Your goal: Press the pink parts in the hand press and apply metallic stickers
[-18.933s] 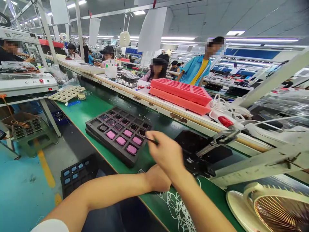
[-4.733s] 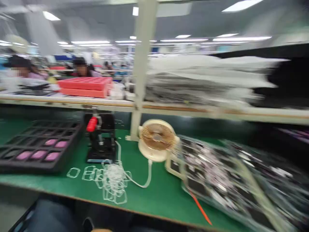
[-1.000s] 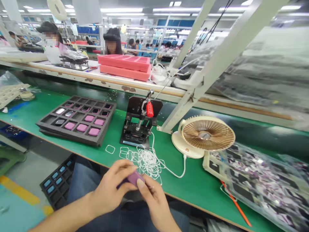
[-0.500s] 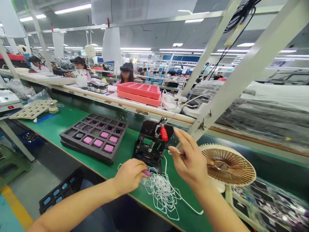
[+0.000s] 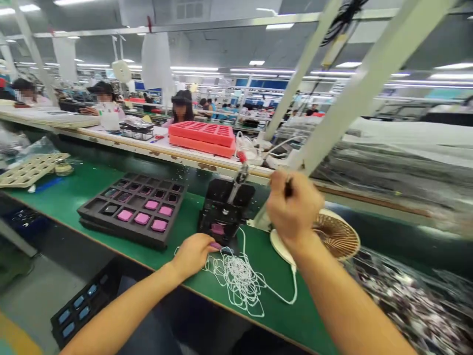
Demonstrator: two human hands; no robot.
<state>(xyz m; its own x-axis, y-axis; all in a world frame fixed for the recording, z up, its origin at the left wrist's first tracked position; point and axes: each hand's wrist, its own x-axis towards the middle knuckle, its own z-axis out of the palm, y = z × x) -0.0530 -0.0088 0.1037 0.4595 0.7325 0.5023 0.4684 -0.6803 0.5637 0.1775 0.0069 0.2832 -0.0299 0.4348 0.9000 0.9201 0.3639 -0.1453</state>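
My left hand (image 5: 194, 254) pinches a small flat purple piece (image 5: 215, 245) at the front of a black clamp fixture (image 5: 226, 202). Another pink piece (image 5: 217, 228) sits inside the fixture, whose red-tipped lever (image 5: 242, 157) points up. Raised to the right of the fixture, my right hand (image 5: 293, 204) is closed in a fist. Something dark shows between its fingers, but I cannot make out what. A tangled white cord (image 5: 242, 281) lies just right of my left hand. Dark foam tray (image 5: 129, 222) compartments hold several pink pieces and dark ones to the left.
A beige fan (image 5: 338, 234) stands behind my right forearm. Shiny loose parts (image 5: 410, 301) lie at the right. Red foam trays (image 5: 201, 138) rest on the shelf, with co-workers beyond. A slanted white post (image 5: 354, 98) rises at the right. Another tray (image 5: 83, 301) sits low at the left.
The fixture's lever has swung upward, and a pink piece now shows inside it. My right hand has risen and closed. My left hand still holds the purple piece; the whole view has shifted.
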